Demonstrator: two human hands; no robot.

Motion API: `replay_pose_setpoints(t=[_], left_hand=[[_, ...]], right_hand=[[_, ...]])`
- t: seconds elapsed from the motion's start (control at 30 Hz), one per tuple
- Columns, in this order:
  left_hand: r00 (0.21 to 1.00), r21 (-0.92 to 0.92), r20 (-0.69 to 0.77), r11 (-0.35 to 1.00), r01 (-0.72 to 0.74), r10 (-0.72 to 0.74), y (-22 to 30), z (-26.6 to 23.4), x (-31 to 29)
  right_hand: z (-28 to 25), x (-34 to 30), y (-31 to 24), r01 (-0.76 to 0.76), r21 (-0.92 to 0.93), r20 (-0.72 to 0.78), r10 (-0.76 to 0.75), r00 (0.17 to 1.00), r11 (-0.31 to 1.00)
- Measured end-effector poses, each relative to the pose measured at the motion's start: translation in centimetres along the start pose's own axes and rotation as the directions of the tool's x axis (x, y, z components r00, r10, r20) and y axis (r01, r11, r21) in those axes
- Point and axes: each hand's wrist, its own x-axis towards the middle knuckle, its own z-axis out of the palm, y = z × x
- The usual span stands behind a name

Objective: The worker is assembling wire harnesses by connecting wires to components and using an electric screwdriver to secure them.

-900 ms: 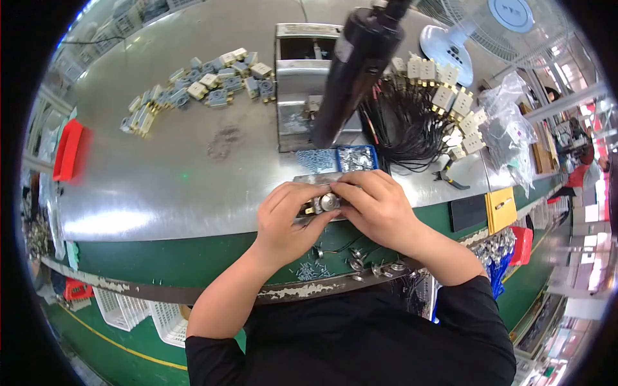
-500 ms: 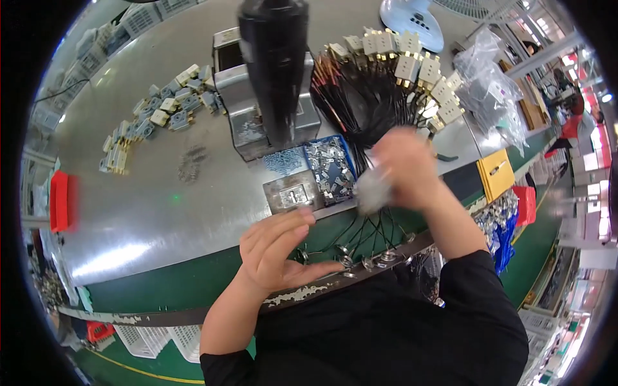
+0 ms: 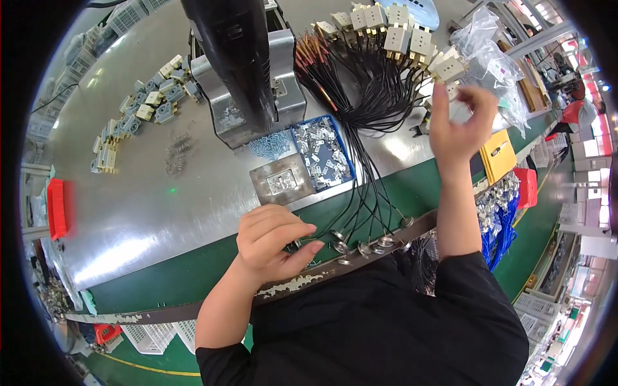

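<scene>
My left hand [image 3: 269, 243] is at the table's front edge beside the metal plate, its thumb and fingers apart with nothing visible held between them. Far to the right, my right hand [image 3: 462, 125] is raised near the pile of cream socket blocks [image 3: 421, 42], thumb and curled fingers apart and nothing seen in it. Black cables [image 3: 367, 106] run from those blocks across the table to round metal discs [image 3: 364, 249] at the near edge. A flat metal fixture [image 3: 282, 182] lies beyond my left hand, next to a blue tray [image 3: 351, 168] of small metal clips.
A black-and-steel machine [image 3: 233, 71] stands mid-table, with blue screws [image 3: 270, 145] in front. Grey and cream housings [image 3: 151, 98] and loose springs [image 3: 177, 154] lie left. A yellow pad [image 3: 499, 164], clear plastic bag [image 3: 486, 61] and red bin [image 3: 526, 188] are on the right.
My right hand has moved right and away from the tray; the blurred whitish thing at its fingers no longer shows there. My left thumb has drawn closer to the fingers. The view has shifted slightly.
</scene>
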Motion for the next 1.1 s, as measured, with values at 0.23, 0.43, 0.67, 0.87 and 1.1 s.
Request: replay_pose_setpoints(t=[0.23,0.43,0.67,0.87,1.1], left_hand=[[0.999,-0.022,0.006,0.998,0.051,-0.051,0.1,-0.1,-0.1],[0.996,-0.011,0.01,0.996,0.087,-0.087,0.4,0.0,0.0],[0.995,0.003,0.022,0.996,0.095,-0.095,0.7,0.1,0.0],[0.994,-0.005,0.027,0.994,0.11,-0.109,0.7,0.1,-0.1],[0.993,-0.011,0.036,0.993,0.116,-0.116,0.7,0.3,0.0]], right_hand=[[-3.6,-3.4,-4.0,-0.403,0.164,0.933,-0.009,0.36,0.9],[-4.9,-4.6,-5.5,-0.405,0.063,0.93,0.093,0.355,0.912],[-6.8,-5.0,-5.5,-0.381,-0.043,0.964,0.138,0.226,0.923],[-6.9,-5.1,-4.8,-0.56,-0.028,0.916,0.245,0.317,0.828],[-5.9,-4.8,-7.1,-0.348,0.004,0.948,0.107,0.3,0.938]])
